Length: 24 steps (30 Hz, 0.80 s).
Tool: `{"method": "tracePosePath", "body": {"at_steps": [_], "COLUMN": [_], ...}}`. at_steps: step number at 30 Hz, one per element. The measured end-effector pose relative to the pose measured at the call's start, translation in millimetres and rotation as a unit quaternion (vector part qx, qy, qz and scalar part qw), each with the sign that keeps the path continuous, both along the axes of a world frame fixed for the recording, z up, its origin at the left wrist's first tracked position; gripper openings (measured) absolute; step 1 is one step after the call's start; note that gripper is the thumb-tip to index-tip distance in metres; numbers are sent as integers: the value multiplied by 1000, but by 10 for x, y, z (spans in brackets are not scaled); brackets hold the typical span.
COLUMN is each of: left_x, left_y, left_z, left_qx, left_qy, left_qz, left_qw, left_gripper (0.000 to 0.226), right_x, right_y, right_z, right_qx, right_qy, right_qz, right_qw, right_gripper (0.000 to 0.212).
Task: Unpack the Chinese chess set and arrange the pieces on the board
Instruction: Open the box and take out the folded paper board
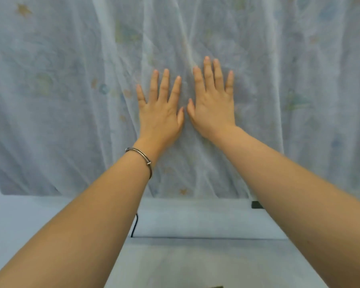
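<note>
Far over the table (195,260), both arms reach out straight, with the left hand (160,113) and right hand (212,109) held up side by side before a pale, creased curtain (71,80). Each hand is spread flat, back to the camera, fingers straight and slightly fanned, holding nothing. The two thumbs nearly meet in the middle. Whether the palms touch the curtain cannot be told. A thin metal bracelet (140,161) circles the left wrist.

Where the chess set lies cannot be told from this view. A dark sliver (215,286) at the near edge of the frame is too cut off to name.

Below the arms the pale blue table stretches left and right, with a dark seam (195,238) running across it. A black cable (135,225) drops to the seam just beside the left forearm. A small black object (257,204) sits at the far edge, against the right forearm, where the curtain hem meets the table.
</note>
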<state>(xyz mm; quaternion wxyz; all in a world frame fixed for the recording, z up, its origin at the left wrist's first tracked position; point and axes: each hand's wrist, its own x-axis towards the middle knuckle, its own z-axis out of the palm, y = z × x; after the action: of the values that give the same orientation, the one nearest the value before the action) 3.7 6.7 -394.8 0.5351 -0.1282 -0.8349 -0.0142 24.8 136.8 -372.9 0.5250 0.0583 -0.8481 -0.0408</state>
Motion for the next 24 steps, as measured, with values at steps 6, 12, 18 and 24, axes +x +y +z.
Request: {"method": "tracePosePath", "body": {"at_steps": [6, 12, 18, 24], "left_x": [344, 767, 1176, 1404], "left_y": [-149, -204, -151, -16], "left_z": [-441, -993, -1687, -2444], "left_qx": [2, -11, -16, -23], "left_qy": [-78, -115, -174, -266], "left_qz": [6, 5, -15, -18], "left_qw": [997, 993, 985, 964], "left_gripper": [64, 63, 63, 63], "right_x": [354, 776, 1156, 1319], "right_y": [-142, -131, -77, 41], "right_z": [-390, -909, -1642, -2401], "right_qx": [-4, 12, 7, 13], "right_qy": [-66, -123, -209, -304], "right_qz": [3, -5, -10, -48], "right_qw": [998, 992, 978, 952], "right_gripper": [73, 70, 67, 64]}}
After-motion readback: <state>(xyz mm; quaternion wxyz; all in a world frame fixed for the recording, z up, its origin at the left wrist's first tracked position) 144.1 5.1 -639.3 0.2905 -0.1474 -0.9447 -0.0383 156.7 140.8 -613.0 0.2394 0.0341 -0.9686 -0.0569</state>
